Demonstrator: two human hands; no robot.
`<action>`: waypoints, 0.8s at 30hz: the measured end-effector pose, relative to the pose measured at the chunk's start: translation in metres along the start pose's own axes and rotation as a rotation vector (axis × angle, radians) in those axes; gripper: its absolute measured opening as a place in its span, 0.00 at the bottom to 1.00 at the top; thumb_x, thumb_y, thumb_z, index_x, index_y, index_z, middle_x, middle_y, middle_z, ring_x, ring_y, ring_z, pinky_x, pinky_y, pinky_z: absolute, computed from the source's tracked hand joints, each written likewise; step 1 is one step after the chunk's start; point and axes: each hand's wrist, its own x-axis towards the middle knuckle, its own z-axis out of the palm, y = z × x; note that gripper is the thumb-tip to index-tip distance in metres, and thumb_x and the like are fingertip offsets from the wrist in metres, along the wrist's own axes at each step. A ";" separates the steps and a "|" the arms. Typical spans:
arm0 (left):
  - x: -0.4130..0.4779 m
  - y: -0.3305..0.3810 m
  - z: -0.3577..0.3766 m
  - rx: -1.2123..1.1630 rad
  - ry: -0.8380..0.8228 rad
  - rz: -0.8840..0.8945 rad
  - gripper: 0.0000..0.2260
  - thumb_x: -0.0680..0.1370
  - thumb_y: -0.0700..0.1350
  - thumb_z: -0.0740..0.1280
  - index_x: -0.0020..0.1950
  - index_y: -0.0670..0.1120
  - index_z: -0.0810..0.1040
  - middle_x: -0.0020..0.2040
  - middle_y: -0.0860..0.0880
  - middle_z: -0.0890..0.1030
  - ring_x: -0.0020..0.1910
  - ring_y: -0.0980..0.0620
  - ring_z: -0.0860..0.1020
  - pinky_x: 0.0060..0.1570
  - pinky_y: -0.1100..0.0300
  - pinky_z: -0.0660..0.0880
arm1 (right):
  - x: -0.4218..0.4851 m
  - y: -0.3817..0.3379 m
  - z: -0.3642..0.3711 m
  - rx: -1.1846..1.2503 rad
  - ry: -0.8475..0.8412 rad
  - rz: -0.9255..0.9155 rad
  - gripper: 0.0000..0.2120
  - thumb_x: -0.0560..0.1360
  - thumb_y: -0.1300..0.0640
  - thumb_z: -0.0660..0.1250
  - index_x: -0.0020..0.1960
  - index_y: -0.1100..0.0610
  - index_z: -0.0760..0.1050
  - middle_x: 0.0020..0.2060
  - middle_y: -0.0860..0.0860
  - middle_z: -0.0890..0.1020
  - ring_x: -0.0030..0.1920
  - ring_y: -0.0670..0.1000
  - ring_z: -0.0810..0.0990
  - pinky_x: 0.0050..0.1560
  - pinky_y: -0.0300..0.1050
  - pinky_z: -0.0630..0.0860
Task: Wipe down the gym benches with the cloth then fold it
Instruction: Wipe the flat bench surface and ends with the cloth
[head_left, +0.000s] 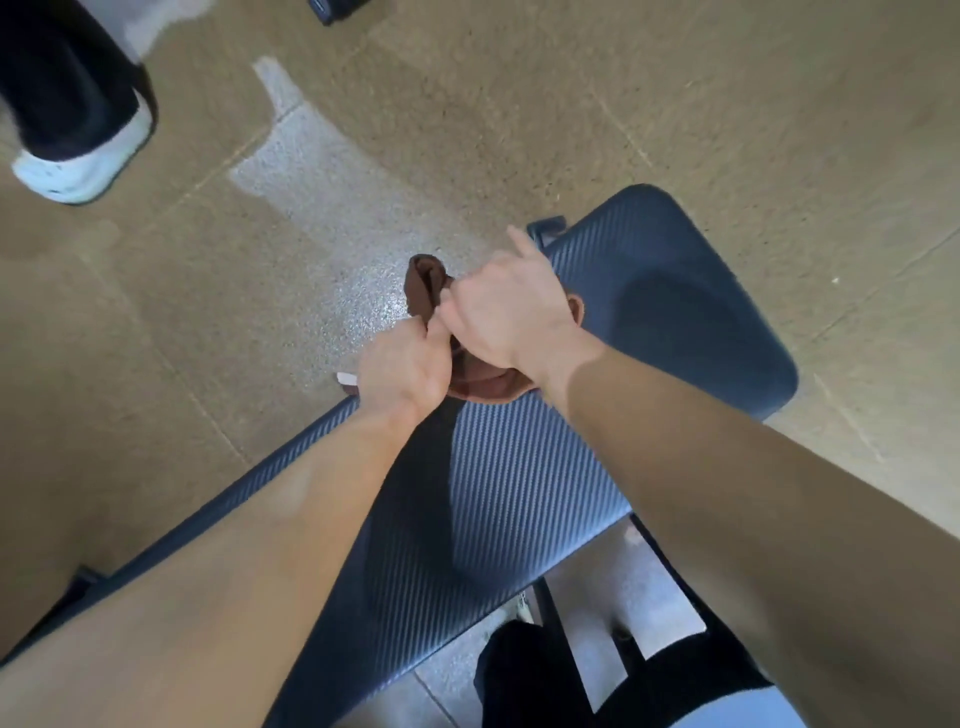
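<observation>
A brown cloth (427, 283) is bunched between both my hands above the left edge of a dark blue padded gym bench (649, 322). My left hand (402, 366) grips its lower part, with a small white tag poking out beside the knuckles. My right hand (511, 306) pinches the upper part, one finger sticking out. Much of the cloth is hidden under the hands; a fold rests on the bench pad. The bench has a ribbed texture and runs from lower left to upper right.
Tan speckled floor with a pale wet-looking patch (322, 171) lies beyond the bench. Another person's dark trouser leg and white shoe (78, 166) stand at upper left. The bench's black metal frame (558, 618) and my own dark-clothed leg (519, 675) show at the bottom.
</observation>
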 end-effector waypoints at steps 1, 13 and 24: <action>0.008 0.018 0.005 -0.017 -0.003 0.021 0.25 0.84 0.57 0.49 0.49 0.42 0.78 0.55 0.36 0.81 0.55 0.35 0.77 0.55 0.47 0.69 | 0.000 0.019 -0.001 0.011 0.031 0.027 0.21 0.82 0.51 0.51 0.37 0.50 0.78 0.42 0.54 0.85 0.50 0.59 0.81 0.72 0.58 0.59; 0.058 0.201 0.054 0.207 0.022 0.506 0.20 0.84 0.55 0.53 0.60 0.44 0.78 0.61 0.40 0.80 0.61 0.37 0.76 0.57 0.50 0.70 | -0.061 0.162 0.024 0.508 0.183 0.701 0.23 0.83 0.48 0.47 0.52 0.58 0.78 0.51 0.61 0.82 0.53 0.65 0.79 0.48 0.53 0.71; 0.015 0.219 0.088 0.678 -0.173 1.142 0.21 0.83 0.56 0.52 0.52 0.45 0.80 0.52 0.45 0.83 0.58 0.43 0.78 0.59 0.49 0.69 | -0.163 0.137 0.029 0.730 0.070 1.156 0.21 0.83 0.49 0.50 0.59 0.58 0.79 0.57 0.64 0.81 0.58 0.67 0.76 0.58 0.55 0.71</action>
